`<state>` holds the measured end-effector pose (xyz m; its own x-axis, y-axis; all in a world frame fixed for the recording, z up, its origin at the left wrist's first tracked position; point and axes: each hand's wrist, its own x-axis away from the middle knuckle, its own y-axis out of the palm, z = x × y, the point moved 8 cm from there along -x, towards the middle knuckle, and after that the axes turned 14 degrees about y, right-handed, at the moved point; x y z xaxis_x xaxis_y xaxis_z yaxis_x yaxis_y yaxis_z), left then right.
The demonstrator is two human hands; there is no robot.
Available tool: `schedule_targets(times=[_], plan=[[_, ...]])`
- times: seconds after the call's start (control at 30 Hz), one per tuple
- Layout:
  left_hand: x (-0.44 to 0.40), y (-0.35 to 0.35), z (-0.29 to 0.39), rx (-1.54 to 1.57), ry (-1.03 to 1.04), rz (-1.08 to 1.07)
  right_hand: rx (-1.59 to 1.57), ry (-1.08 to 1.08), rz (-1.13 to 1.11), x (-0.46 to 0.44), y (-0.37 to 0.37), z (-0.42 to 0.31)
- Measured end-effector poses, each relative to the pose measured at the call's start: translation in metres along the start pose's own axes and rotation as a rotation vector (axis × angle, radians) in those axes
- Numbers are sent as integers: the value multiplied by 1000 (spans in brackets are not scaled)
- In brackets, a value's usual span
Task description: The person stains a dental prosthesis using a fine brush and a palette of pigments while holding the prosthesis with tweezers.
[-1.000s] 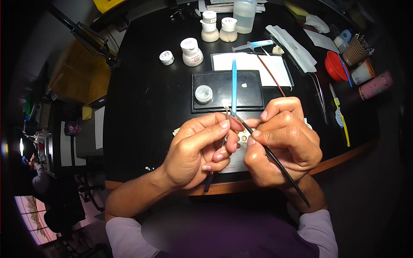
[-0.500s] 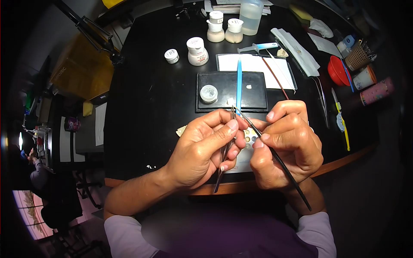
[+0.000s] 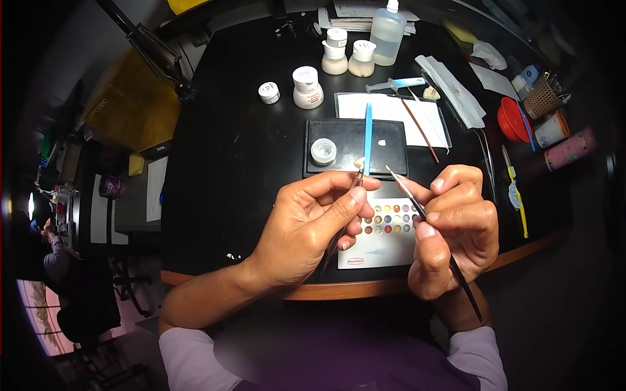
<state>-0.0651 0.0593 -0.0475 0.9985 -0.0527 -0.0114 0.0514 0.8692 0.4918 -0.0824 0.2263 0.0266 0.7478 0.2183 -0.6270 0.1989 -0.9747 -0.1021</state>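
My left hand (image 3: pixel 306 221) is closed around slim dark metal tweezers (image 3: pixel 360 177). At their tips sits a small off-white piece shaped like a dental crown (image 3: pixel 359 162). Between thumb and fingers, my right hand (image 3: pixel 460 221) pinches a fine brush (image 3: pixel 458 277) with a black handle. The brush tip points up and left, apart from the crown. Below and between the hands lies a white paint palette (image 3: pixel 365 251) with several coloured wells, partly hidden by my fingers. Just beyond them is a black slab (image 3: pixel 391 143) bearing an open jar (image 3: pixel 323 152) and a blue stick (image 3: pixel 368 133).
Lidded powder jars (image 3: pixel 307 88) and a clear bottle (image 3: pixel 387 39) stand at the back. A syringe (image 3: pixel 394 85) and a red-brown brush (image 3: pixel 420 127) lie near a white pad (image 3: pixel 427 120). At right are a red bowl (image 3: pixel 512 120) and a yellow toothbrush (image 3: pixel 520 208). Another person sits far left.
My right hand has moved right and slightly down, drawing the brush tip away from the tweezers' tips. More of the palette shows between my hands. The camera view has shifted slightly.
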Motion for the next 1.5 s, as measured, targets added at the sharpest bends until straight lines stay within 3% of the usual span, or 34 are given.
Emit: schedule_targets(times=[0.1, 0.17, 0.27, 0.5, 0.7, 0.9, 1.0, 1.5], plan=[[-1, 2, 21, -245, 203, -65, -71, -3, 39, 1, -6, 2], [3, 7, 44, -499, 467, -86, -146, 35, 82, 2, -7, 5], [4, 10, 62, -768, 621, -123, -155, 68, 76, 1, -9, 6], [3, 17, 74, -1071, 878, -194, -67, 112, 18, -1, -9, 9], [0, 17, 73, -1103, 920, -238, -171, 275, -17, -3, -5, 17], [-2, 14, 71, -1030, 774, -250, -405, 310, -88, -2, -2, 28], [-2, 14, 70, -1003, 858, -261, -425, 336, -82, -2, -1, 30], [-3, 15, 71, -1006, 847, -269, -532, 354, -37, -3, 1, 29]])
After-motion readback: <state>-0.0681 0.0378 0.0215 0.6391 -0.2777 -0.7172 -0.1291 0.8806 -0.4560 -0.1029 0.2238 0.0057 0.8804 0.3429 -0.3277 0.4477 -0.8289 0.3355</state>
